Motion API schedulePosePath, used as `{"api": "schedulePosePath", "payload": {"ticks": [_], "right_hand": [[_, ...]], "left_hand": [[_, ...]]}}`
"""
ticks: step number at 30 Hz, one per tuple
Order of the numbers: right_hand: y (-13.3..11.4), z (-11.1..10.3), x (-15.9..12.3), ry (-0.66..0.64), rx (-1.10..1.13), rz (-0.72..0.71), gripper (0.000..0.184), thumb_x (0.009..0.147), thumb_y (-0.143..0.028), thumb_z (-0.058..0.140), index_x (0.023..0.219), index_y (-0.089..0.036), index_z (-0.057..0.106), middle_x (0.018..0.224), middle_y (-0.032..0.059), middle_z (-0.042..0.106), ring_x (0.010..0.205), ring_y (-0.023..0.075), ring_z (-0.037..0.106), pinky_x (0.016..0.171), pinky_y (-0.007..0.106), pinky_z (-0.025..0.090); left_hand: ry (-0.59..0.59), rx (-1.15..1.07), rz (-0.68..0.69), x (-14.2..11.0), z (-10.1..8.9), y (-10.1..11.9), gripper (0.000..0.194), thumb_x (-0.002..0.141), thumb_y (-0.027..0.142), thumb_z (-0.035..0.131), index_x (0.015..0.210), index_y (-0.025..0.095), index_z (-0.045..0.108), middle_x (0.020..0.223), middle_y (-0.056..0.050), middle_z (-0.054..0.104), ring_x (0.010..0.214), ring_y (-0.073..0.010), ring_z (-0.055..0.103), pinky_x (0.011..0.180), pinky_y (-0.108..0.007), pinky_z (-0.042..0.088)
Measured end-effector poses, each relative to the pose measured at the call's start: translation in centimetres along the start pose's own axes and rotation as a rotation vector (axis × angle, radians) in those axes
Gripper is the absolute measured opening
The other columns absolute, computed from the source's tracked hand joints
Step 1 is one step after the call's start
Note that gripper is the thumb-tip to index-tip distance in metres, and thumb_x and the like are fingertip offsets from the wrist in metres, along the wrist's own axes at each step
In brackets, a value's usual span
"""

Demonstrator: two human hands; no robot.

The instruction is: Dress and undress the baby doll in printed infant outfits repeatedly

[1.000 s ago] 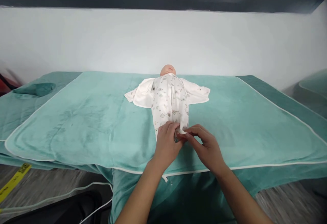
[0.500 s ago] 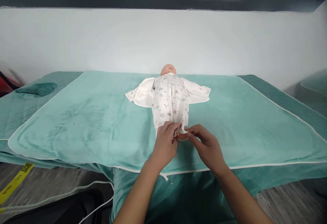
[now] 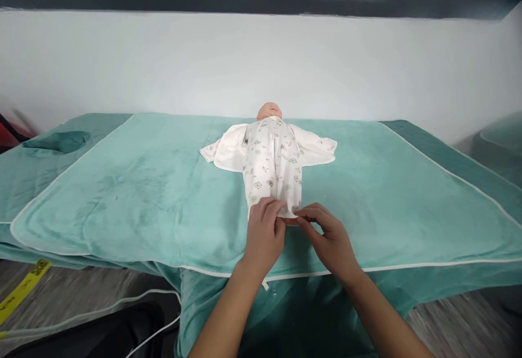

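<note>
A baby doll (image 3: 269, 110) lies on its back with its head toward the wall. White baby clothing (image 3: 272, 156) with a small printed pattern covers its body, and the sleeves spread out to both sides. At the lower hem, my right hand (image 3: 328, 238) pinches the cloth's edge between thumb and fingers. My left hand (image 3: 265, 235) is closed at the left part of the same hem, its fingertips on the cloth. A bit of the doll's skin-coloured leg or foot shows just below the hem between my hands; the rest is hidden.
A light green blanket (image 3: 163, 200) with white piping covers the table, over a darker green cloth (image 3: 305, 314) hanging at the front. Behind stands a white wall (image 3: 261, 64). At lower left are a black object (image 3: 106, 331), a pale cable (image 3: 101, 306) and yellow tape (image 3: 24, 291).
The hem between my hands has come down slightly and lies straighter, covering more of the doll's leg or foot. Both hands have shifted a little toward me.
</note>
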State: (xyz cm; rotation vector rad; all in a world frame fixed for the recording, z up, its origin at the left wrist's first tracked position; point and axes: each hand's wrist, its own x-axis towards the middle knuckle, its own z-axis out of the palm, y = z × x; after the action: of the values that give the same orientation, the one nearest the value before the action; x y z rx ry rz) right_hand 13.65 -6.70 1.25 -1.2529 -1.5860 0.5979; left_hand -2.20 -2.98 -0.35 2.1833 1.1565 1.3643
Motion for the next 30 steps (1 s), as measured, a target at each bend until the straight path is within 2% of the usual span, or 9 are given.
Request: {"api": "schedulePosePath", "payload": {"ticks": [3, 6, 10, 13, 17, 19, 21, 24, 30], "right_hand": [[0.7, -0.6, -0.5, -0.015, -0.024, -0.013, 0.010, 0.095, -0.027, 0.058, 0.098, -0.025, 0.067, 0.093, 0.0017, 0.064, 0.085, 0.0150, 0.061, 0.076, 0.029, 0.047], [1.6, -1.5, -0.6, -0.037, -0.054, -0.002, 0.011, 0.095, -0.029, 0.057, 0.091, -0.024, 0.066, 0.088, 0.0014, 0.063, 0.081, 0.0153, 0.059, 0.074, 0.029, 0.045], [3.9, -2.6, 1.2, 0.009, -0.166, 0.049, 0.020, 0.096, -0.034, 0.055, 0.080, -0.022, 0.060, 0.078, 0.0003, 0.059, 0.074, 0.0159, 0.056, 0.069, 0.029, 0.044], [6.5, -2.7, 4.3, 0.044, -0.352, -0.028, 0.012, 0.095, -0.028, 0.053, 0.092, -0.022, 0.063, 0.090, 0.0044, 0.064, 0.084, 0.0199, 0.059, 0.077, 0.033, 0.046], [8.9, -1.6, 9.4, -0.016, -0.705, -0.199, 0.024, 0.091, -0.018, 0.050, 0.111, -0.015, 0.063, 0.119, 0.0150, 0.061, 0.112, 0.0282, 0.051, 0.095, 0.039, 0.042], [9.2, -1.0, 11.6, -0.091, -0.853, -0.210, 0.023, 0.090, -0.019, 0.051, 0.108, -0.014, 0.065, 0.118, 0.0163, 0.061, 0.110, 0.0289, 0.051, 0.093, 0.038, 0.041], [9.2, -0.4, 13.3, -0.149, -0.941, -0.175, 0.016, 0.089, -0.022, 0.054, 0.097, -0.016, 0.067, 0.107, 0.0153, 0.063, 0.099, 0.0282, 0.053, 0.083, 0.037, 0.041], [9.1, 0.0, 14.6, -0.149, -0.967, -0.141, 0.014, 0.089, -0.022, 0.054, 0.089, -0.017, 0.066, 0.096, 0.0138, 0.062, 0.088, 0.0266, 0.051, 0.072, 0.035, 0.037], [9.8, -0.6, 13.5, -0.150, -0.943, -0.170, 0.018, 0.091, -0.018, 0.050, 0.086, -0.017, 0.067, 0.093, 0.0112, 0.061, 0.085, 0.0227, 0.050, 0.073, 0.032, 0.035]], "left_hand": [[0.011, -0.011, 0.080, -0.4, -0.6, 0.5, 0.036, 0.085, 0.003, 0.049, 0.114, 0.022, 0.057, 0.106, -0.007, 0.061, 0.101, -0.0194, 0.058, 0.085, -0.034, 0.049], [0.070, -0.089, 0.067, -0.2, -1.3, 0.0, 0.027, 0.087, 0.007, 0.051, 0.108, 0.022, 0.059, 0.098, -0.005, 0.062, 0.092, -0.0160, 0.060, 0.078, -0.029, 0.050], [0.191, -0.043, -0.103, 1.6, -2.3, -3.6, 0.016, 0.090, 0.010, 0.050, 0.098, 0.020, 0.060, 0.090, -0.003, 0.060, 0.083, -0.0149, 0.059, 0.076, -0.028, 0.051], [0.077, 0.213, -0.178, 3.4, -2.4, -7.2, 0.025, 0.085, 0.007, 0.052, 0.106, 0.018, 0.061, 0.106, -0.009, 0.062, 0.101, -0.0222, 0.057, 0.090, -0.037, 0.050], [-0.105, 0.530, -0.146, 5.9, -1.6, -10.0, 0.035, 0.088, 0.013, 0.052, 0.122, 0.017, 0.059, 0.128, -0.013, 0.058, 0.118, -0.0300, 0.049, 0.098, -0.046, 0.045], [-0.146, 0.631, -0.133, 7.1, -1.0, -10.6, 0.035, 0.092, 0.014, 0.046, 0.125, 0.018, 0.058, 0.132, -0.013, 0.056, 0.122, -0.0309, 0.047, 0.096, -0.046, 0.045], [-0.157, 0.712, -0.146, 8.1, -0.6, -10.9, 0.034, 0.095, 0.014, 0.040, 0.125, 0.018, 0.058, 0.132, -0.014, 0.056, 0.123, -0.0311, 0.046, 0.094, -0.046, 0.045], [-0.159, 0.788, -0.169, 9.2, -0.2, -11.2, 0.031, 0.097, 0.016, 0.039, 0.119, 0.018, 0.060, 0.130, -0.014, 0.057, 0.122, -0.0307, 0.047, 0.094, -0.045, 0.044], [-0.165, 0.840, -0.224, 9.4, -0.3, -11.3, 0.024, 0.096, 0.015, 0.042, 0.104, 0.018, 0.064, 0.117, -0.012, 0.062, 0.114, -0.0298, 0.050, 0.091, -0.042, 0.044]]}}
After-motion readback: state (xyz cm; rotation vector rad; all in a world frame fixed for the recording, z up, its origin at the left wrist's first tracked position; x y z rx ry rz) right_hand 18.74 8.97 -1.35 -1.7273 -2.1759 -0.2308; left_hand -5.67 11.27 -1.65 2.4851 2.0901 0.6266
